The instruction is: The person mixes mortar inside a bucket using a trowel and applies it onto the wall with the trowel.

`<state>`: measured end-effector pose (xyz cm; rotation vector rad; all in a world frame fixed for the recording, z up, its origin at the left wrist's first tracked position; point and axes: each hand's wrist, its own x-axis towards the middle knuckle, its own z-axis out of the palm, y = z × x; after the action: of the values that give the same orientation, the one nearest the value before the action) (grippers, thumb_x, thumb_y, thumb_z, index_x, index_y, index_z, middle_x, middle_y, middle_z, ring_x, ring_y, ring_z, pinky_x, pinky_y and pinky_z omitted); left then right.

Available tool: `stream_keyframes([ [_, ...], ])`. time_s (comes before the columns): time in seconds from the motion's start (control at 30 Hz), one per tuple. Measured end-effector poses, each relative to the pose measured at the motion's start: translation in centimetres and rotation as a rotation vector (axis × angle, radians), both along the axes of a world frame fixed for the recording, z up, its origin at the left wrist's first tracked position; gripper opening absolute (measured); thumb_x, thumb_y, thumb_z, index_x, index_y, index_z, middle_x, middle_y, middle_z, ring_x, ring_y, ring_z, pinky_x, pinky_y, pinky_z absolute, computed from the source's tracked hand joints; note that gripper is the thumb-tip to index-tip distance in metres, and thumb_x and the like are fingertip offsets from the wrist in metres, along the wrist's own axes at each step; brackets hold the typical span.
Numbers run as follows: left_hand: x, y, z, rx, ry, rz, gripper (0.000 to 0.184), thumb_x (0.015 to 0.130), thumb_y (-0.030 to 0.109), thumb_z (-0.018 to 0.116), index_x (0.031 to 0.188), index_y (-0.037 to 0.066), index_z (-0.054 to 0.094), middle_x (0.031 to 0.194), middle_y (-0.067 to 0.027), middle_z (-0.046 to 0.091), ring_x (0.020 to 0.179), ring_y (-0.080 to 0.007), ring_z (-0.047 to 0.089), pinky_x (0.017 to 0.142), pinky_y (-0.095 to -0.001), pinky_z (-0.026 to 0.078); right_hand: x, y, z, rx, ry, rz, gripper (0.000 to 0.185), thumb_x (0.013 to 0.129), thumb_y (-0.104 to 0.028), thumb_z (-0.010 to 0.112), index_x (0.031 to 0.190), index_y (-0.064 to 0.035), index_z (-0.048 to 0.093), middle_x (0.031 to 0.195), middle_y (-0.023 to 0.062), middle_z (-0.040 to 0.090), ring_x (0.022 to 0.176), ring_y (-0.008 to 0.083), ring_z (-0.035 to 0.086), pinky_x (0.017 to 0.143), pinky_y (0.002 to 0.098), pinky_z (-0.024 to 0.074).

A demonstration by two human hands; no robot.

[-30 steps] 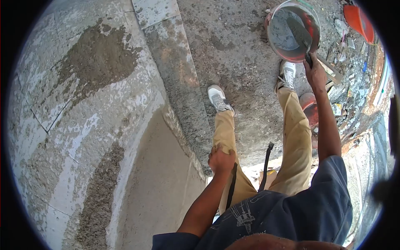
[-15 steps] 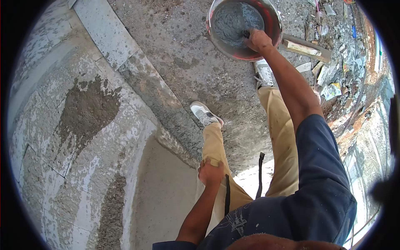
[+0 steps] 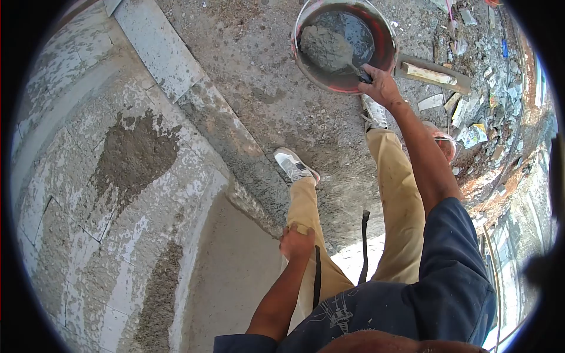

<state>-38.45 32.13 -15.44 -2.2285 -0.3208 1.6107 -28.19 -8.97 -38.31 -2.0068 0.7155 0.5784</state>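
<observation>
My right hand (image 3: 381,87) is closed round the dark handle of a trowel (image 3: 363,75) at the near rim of the bucket (image 3: 391,56). A heap of wet grey mortar (image 3: 326,48) sits on the blade, which it hides, inside the bucket. Watery grey mix shows beside the heap. My left hand (image 3: 297,242) lies against the left trouser leg near the knee, its fingers curled. A small yellowish piece (image 3: 302,229) shows at those fingers; I cannot tell what it is.
A mortar-smeared wall (image 3: 76,176) with a dark wet patch (image 3: 138,153) fills the left. A long board or slab (image 3: 156,50) lies along its edge. Right of the bucket are a wood offcut (image 3: 432,75) and scattered rubble (image 3: 471,112). A reddish round container (image 3: 441,144) stands behind my right forearm.
My right hand has drawn back toward me and right, with the trowel. Mortar is now heaped up in the bucket, and darker liquid shows beside it. My left hand stays on the leg.
</observation>
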Motion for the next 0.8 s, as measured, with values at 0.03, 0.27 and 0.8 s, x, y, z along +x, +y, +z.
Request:
stream_keyframes([
  [0.03, -0.2, 0.4, 0.0, -0.012, -0.019, 0.000, 0.068, 0.082, 0.051, 0.067, 0.139, 0.014, 0.063, 0.138, -0.0149, 0.059, 0.122, -0.0358, 0.060, 0.101, -0.0477, 0.051, -0.5, 0.2, 0.3, 0.024, -0.019, -0.001, 0.060, 0.079, -0.030, 0.073, 0.130, 0.0018, 0.063, 0.108, 0.0205, 0.073, 0.102, 0.0376, 0.070, 0.092, 0.0403, 0.0536],
  [0.27, -0.6, 2.6, 0.6, -0.027, -0.057, 0.091, 0.068, 0.081, 0.051, 0.070, 0.137, 0.014, 0.064, 0.135, -0.0131, 0.061, 0.121, -0.0347, 0.060, 0.101, -0.0472, 0.051, -1.1, 3.1, -0.7, 0.005, -0.058, -0.196, 0.063, 0.079, -0.026, 0.070, 0.135, 0.0025, 0.061, 0.106, 0.0197, 0.074, 0.092, 0.0231, 0.070, 0.087, 0.0329, 0.0526],
  [0.8, -8.3, 9.5, 0.7, -0.240, -0.288, 0.368, 0.066, 0.084, 0.050, 0.067, 0.139, 0.013, 0.059, 0.142, -0.0100, 0.053, 0.128, -0.0323, 0.055, 0.105, -0.0490, 0.045, 12.3, 59.5, 21.6, 0.284, -0.066, -0.333, 0.037, 0.087, -0.015, 0.069, 0.120, -0.0038, 0.056, 0.097, 0.0210, 0.071, 0.084, 0.0379, 0.069, 0.074, 0.0452, 0.0534],
])
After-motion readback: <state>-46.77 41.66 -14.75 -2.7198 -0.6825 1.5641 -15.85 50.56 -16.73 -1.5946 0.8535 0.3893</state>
